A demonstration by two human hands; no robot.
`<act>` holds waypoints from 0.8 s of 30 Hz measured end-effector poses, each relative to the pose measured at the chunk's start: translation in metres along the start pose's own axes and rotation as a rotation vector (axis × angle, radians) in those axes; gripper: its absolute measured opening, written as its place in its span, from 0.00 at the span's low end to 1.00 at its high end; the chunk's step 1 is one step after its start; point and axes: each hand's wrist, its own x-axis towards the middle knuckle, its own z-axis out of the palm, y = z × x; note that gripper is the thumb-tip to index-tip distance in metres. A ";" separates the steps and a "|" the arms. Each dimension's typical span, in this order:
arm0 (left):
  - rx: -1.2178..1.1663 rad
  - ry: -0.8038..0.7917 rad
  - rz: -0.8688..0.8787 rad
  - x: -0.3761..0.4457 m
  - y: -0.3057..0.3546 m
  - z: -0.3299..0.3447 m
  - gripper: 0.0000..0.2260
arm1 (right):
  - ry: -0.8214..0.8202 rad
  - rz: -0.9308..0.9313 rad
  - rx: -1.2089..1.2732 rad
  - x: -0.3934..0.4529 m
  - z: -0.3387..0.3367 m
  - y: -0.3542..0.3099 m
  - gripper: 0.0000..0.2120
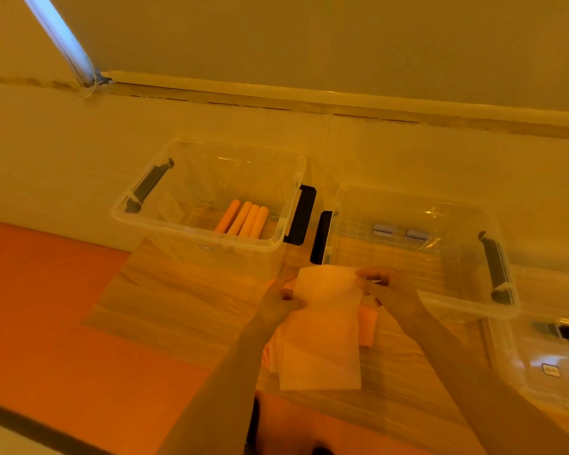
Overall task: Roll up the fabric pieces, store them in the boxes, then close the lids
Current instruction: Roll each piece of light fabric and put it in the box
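White fabric [322, 323] hangs between our hands, left [281, 298] and right [390, 293] each pinching a top corner (two open boxes [276, 238] [467, 310] just beyond them).

Dim warm orange cast, bright tube light [58, 37] upper left, wide-angle bending, soft focus

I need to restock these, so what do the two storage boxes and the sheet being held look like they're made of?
Left box and right box: clear, glossy hard plastic by the look, since contents and table show through; latches dark, probably plastic too. White sheet, pinched by left hand and right hand: thin, matte, limp, slightly translucent, likely a light non-woven or fine fabric; weave unreadable.
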 end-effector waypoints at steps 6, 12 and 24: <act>0.036 -0.009 0.222 -0.012 0.009 -0.003 0.20 | 0.034 -0.065 -0.017 -0.009 0.003 -0.004 0.08; 0.033 -0.035 0.241 -0.029 0.018 -0.010 0.15 | 0.027 -0.129 0.002 -0.020 0.003 -0.009 0.08; -0.307 -0.097 0.170 -0.073 0.047 -0.004 0.15 | -0.159 0.111 0.540 -0.046 0.004 -0.014 0.13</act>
